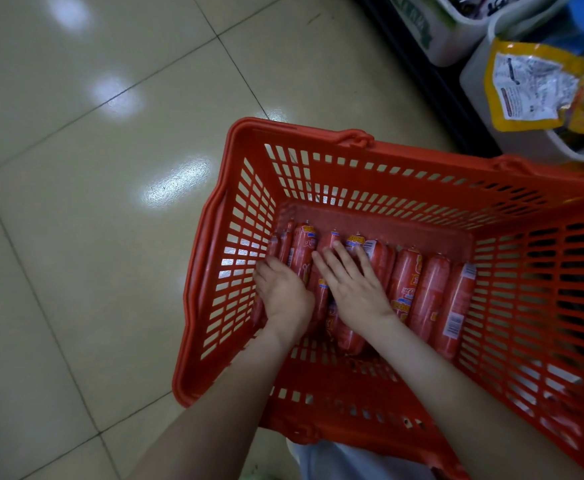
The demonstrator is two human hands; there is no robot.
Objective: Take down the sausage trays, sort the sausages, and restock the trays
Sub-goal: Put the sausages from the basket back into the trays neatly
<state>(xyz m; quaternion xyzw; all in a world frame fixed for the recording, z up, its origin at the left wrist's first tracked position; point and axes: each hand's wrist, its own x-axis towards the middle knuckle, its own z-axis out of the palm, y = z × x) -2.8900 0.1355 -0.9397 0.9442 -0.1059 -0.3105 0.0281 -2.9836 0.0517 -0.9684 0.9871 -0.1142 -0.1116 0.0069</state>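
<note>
A red slotted shopping basket (pixel 318 143) stands on the floor. Several red-wrapped sausages (pixel 425 296) lie side by side across its bottom. Both my hands are down inside it. My left hand (pixel 281 289) is at the left end of the row, its fingers curled down over the leftmost sausages (pixel 301 254); the fingertips are hidden. My right hand (pixel 349 282) lies flat with straight fingers pressing on top of the sausages in the middle of the row.
Shiny beige floor tiles (pixel 93 202) spread to the left. At the top right, white shelf tubs (pixel 477 81) hold packaged goods, among them a yellow pouch (pixel 533 84). A dark shelf base (pixel 439 81) runs diagonally beside the basket.
</note>
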